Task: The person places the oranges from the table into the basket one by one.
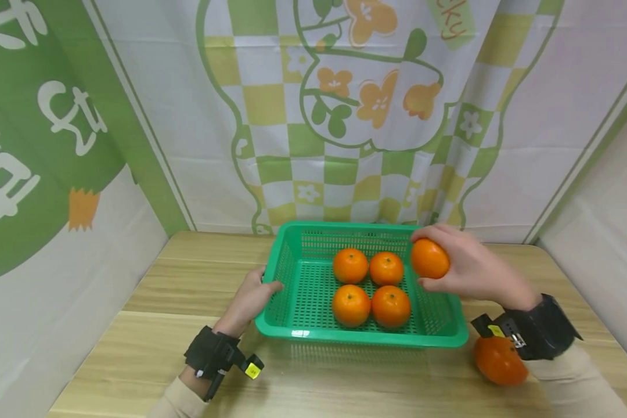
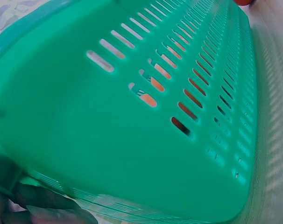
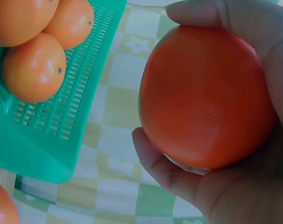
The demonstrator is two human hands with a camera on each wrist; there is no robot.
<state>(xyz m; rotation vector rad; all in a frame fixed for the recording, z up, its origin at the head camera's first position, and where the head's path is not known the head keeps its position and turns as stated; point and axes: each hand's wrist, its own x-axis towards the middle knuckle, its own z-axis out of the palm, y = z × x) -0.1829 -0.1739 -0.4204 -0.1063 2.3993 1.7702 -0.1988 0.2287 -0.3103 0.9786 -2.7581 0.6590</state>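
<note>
A green plastic basket (image 1: 363, 335) with slotted walls stands on the table, and several oranges (image 1: 350, 266) sit grouped in it, right of its middle. My left hand (image 1: 251, 299) grips the basket's left rim, thumb over the inside and fingers outside; in the left wrist view the basket's slotted wall (image 2: 109, 140) fills most of the picture. Over the basket's right end, my right hand (image 1: 467, 264) holds another orange (image 1: 429, 259) between thumb and fingers. The right wrist view shows this held orange (image 3: 207, 98) close up, apart from those in the basket.
One more orange (image 1: 498, 361) lies on the wooden table (image 1: 204, 273) right of the basket, partly hidden by the right wrist's strap. A checked, flower-printed curtain (image 1: 345, 168) hangs behind the table's back edge, with cloth walls on both sides.
</note>
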